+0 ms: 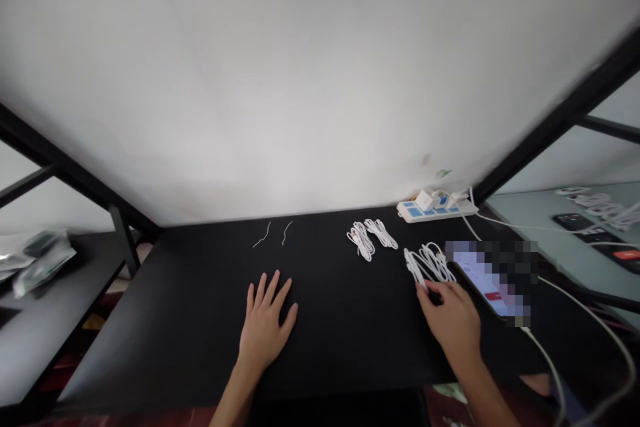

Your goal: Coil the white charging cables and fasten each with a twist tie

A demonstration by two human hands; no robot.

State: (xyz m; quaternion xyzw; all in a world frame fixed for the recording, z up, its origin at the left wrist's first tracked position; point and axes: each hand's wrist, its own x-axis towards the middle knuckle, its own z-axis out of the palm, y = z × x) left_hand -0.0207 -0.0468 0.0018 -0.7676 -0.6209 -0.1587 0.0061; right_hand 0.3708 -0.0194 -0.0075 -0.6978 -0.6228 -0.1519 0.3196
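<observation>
My left hand lies flat on the black tabletop with its fingers spread and nothing in it. Beyond its fingertips are two short, thin white twist ties. My right hand is closed at the near edge of a loosely coiled white cable, thumb and fingers on its loops. Some of its fingertips are hidden. Farther back and to the left of that hand lie two bundled white cables, one beside the other.
A white and blue power strip with plugs stands against the wall. A lit phone, partly pixelated, lies right of my right hand with a charging cable. On the right-hand surface are more white cables; plastic packets lie left.
</observation>
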